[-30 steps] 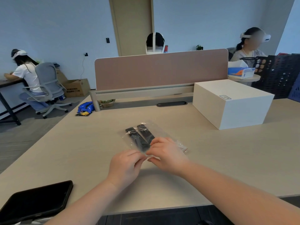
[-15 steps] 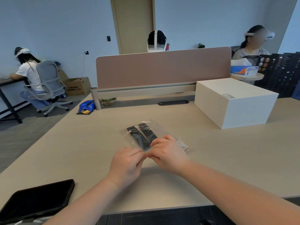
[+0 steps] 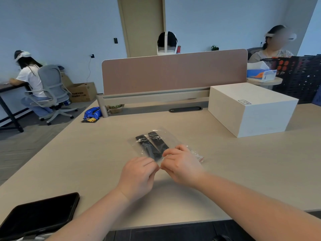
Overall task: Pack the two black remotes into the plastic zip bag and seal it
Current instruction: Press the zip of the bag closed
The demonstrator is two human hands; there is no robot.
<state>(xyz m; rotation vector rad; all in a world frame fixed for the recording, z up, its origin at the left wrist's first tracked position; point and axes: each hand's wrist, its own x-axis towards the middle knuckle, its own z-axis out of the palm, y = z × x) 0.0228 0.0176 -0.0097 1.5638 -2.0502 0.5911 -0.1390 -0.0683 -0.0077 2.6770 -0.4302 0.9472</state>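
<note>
Two black remotes [image 3: 152,145] lie side by side inside a clear plastic zip bag [image 3: 171,138] on the light wooden desk [image 3: 90,153]. My left hand [image 3: 139,176] pinches the near edge of the bag between thumb and fingers. My right hand [image 3: 182,164] pinches the same edge right beside it, fingertips almost touching those of the left. The bag's red-lined strip [image 3: 200,158] shows to the right of my right hand. The near ends of the remotes are hidden behind my fingers.
A white box [image 3: 251,110] stands at the right of the desk. A black phone [image 3: 40,214] lies at the near left edge. A brown divider panel [image 3: 173,72] closes the desk's far side. People sit at other desks behind it.
My two hands have drawn a little closer together at the bag's near edge. The bag and remotes stay in place.
</note>
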